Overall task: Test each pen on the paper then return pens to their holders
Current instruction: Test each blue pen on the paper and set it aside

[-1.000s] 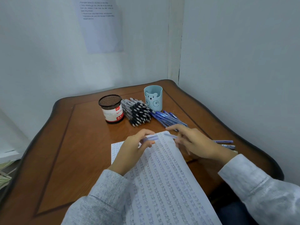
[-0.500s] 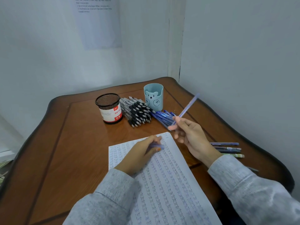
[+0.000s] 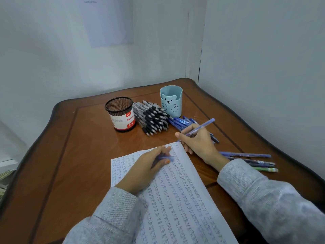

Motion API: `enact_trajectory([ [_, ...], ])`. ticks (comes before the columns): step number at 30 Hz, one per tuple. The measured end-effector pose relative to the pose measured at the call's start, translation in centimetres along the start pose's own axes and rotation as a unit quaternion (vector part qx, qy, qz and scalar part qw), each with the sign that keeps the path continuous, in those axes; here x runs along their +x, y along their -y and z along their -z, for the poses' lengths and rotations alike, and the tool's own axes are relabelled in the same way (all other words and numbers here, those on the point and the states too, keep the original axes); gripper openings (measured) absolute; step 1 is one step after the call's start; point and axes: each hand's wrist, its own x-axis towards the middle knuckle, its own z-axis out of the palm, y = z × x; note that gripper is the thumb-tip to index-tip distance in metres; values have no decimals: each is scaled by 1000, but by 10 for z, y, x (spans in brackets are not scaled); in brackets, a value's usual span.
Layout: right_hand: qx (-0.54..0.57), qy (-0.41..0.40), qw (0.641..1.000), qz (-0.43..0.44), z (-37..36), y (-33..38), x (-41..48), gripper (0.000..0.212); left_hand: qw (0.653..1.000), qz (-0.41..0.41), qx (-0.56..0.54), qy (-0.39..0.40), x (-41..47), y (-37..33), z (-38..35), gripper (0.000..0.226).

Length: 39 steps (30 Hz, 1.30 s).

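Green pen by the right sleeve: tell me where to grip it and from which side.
Pinch the green pen mid-barrel, coming from above and the near side. It lies flat on the table, and other pens crowd its far side.

A glossy brown wooden counter (image 3: 79, 155) with a wavy edge and a thin inlaid border line sits in a corner of pale walls (image 3: 263, 59). A printed sheet (image 3: 109, 23) hangs on the left wall, its text too small to read. Striped fabric (image 3: 4, 178) shows at the far left edge.
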Motion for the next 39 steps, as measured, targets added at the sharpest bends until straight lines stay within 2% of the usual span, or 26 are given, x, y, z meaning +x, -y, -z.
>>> enact_trajectory([
  [6,-33,-49,997,45,-5,-4,5,46,1000,0,24,-2,0,1,0,34],
  [11,-34,-62,997,38,-7,-9,9,30,1000,11,18,3,0,1,0,34],
  [19,-21,-46,997,51,-8,-14,11,33,1000,14,20,2,2,0,-1,29],
  [28,-25,-39,996,71,-9,-13,10,29,1000,11,29,6,3,2,-1,34],
  [39,-20,-36,998,46,-8,-10,9,19,1000,16,17,4,3,0,-1,29],
])
